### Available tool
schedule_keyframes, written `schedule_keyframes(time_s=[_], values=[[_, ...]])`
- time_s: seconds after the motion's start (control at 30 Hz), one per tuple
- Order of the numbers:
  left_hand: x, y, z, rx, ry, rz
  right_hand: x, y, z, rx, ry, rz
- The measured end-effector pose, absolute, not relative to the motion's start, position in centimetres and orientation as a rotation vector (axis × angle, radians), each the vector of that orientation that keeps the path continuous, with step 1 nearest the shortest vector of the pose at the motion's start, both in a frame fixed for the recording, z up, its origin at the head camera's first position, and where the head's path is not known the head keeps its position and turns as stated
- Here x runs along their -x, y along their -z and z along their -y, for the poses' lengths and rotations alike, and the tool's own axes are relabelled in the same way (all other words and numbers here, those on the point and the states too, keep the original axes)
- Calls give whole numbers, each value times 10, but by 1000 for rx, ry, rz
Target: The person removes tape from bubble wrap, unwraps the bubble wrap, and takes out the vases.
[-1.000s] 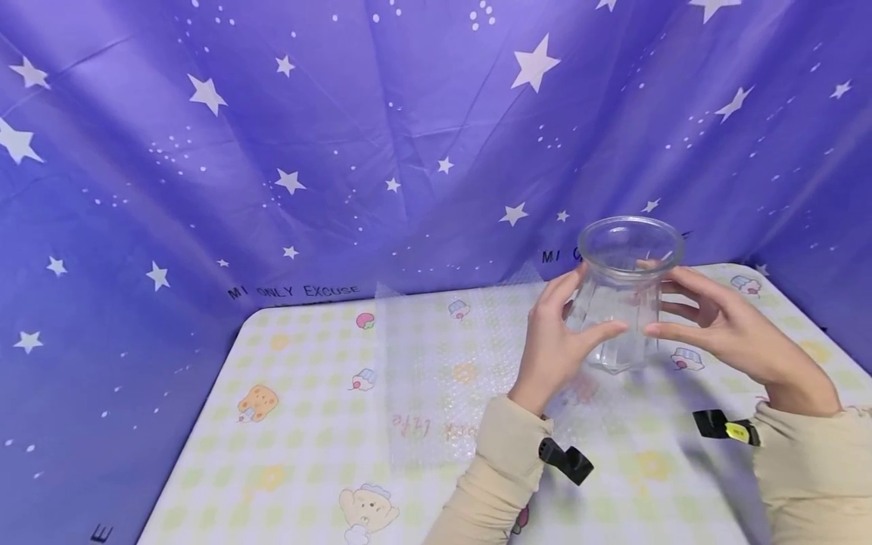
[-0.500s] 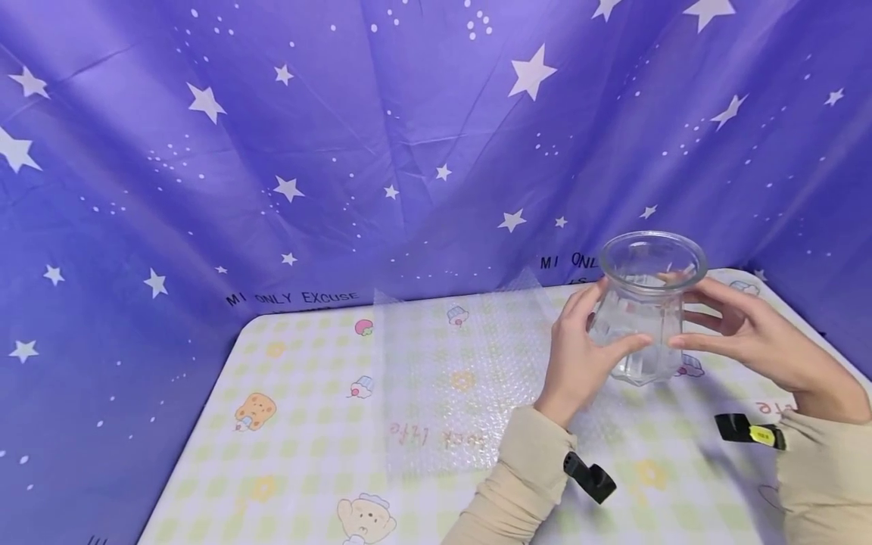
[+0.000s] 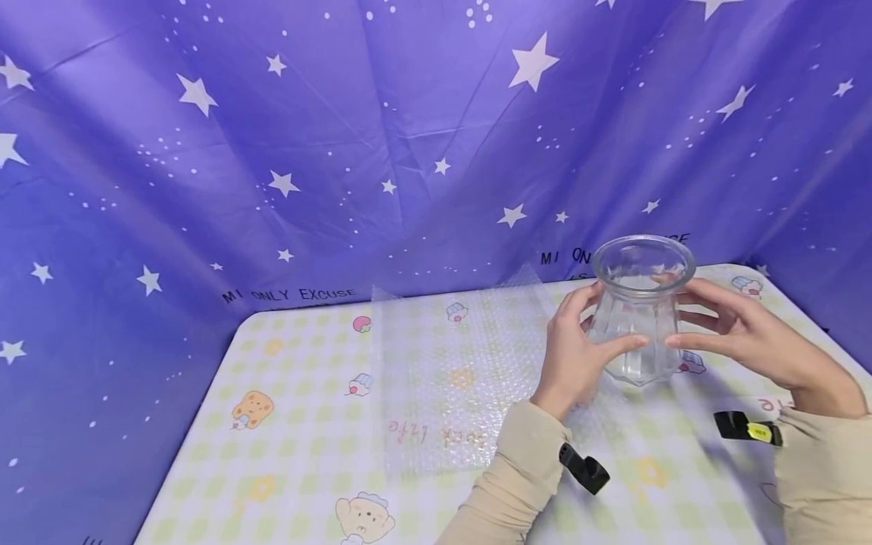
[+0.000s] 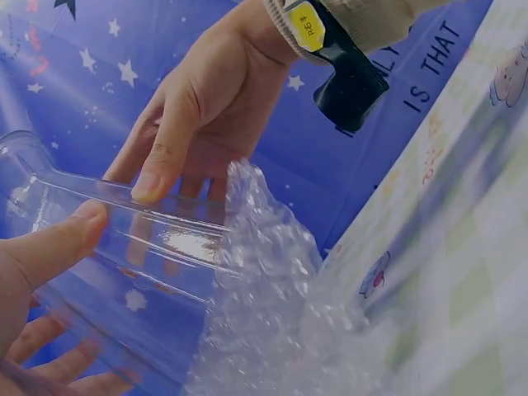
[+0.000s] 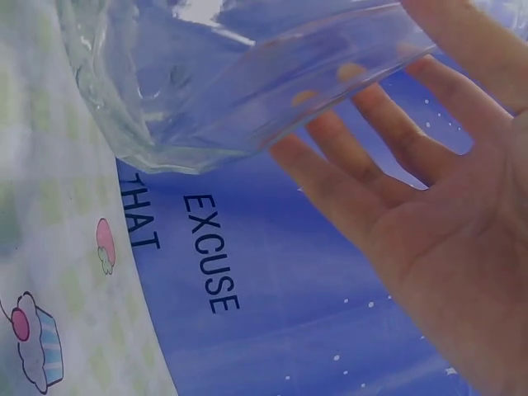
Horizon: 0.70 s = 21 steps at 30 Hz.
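A clear glass vase (image 3: 636, 333) with a flared round rim and faceted sides stands upright between both hands, toward the right of the table. My left hand (image 3: 575, 352) holds its left side, thumb across the front and fingers behind. On the opposite side my right hand (image 3: 742, 337) grips it the same way, thumb in front; in the right wrist view its fingertips (image 5: 326, 128) touch the glass. A sheet of bubble wrap (image 3: 436, 393) lies left of the vase, and its edge (image 4: 264, 272) rises past the vase's lower part in the left wrist view. Whether the base touches down is unclear.
A checked, cartoon-printed cloth covers the table (image 3: 204, 469). Directly behind its far edge hangs a purple curtain (image 3: 381, 151) with white stars, which also runs along both sides. Black wrist straps (image 3: 584, 468) sit on both sleeves.
The vase has shifted a little right and lower with both hands around it, mostly in the first half second. Since then it has barely moved. The bubble wrap stays where it was.
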<state>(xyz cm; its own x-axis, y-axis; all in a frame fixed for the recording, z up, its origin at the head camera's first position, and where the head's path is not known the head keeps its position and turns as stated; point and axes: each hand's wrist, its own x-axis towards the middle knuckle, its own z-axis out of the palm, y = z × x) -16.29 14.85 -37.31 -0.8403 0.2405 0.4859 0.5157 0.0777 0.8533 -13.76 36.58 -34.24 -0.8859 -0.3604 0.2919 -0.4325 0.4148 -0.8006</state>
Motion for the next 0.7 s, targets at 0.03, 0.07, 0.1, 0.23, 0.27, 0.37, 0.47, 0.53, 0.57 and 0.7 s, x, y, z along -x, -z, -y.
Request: schedule_keyframes(time_s=[0.03, 0.07, 0.1, 0.23, 0.27, 0.37, 0.47, 0.53, 0.57, 0.7], values=[[164, 374, -149, 766, 1851, 2131, 138, 343, -366, -720, -1476, 2587], [164, 375, -149, 766, 1852, 2131, 138, 343, -366, -712, -1472, 2597], [165, 376, -149, 763, 1849, 2137, 137, 344, -366, -692, -1465, 2611], [166, 381, -150, 743, 1821, 2182, 137, 345, -366, -658, -1451, 2649], [166, 381, -150, 741, 1820, 2192, 137, 346, -366, -658, -1448, 2651], [166, 383, -151, 735, 1817, 2217, 137, 346, -367, -685, -1443, 2643], [166, 384, -152, 731, 1812, 2227, 139, 348, -368, -719, -1469, 2631], [166, 384, -152, 728, 1803, 2232, 141, 349, -368, -732, -1493, 2626], [166, 385, -152, 727, 1795, 2235, 142, 350, -369, -732, -1510, 2629], [166, 386, -153, 728, 1764, 2242, 144, 353, -370, -738, -1547, 2635]])
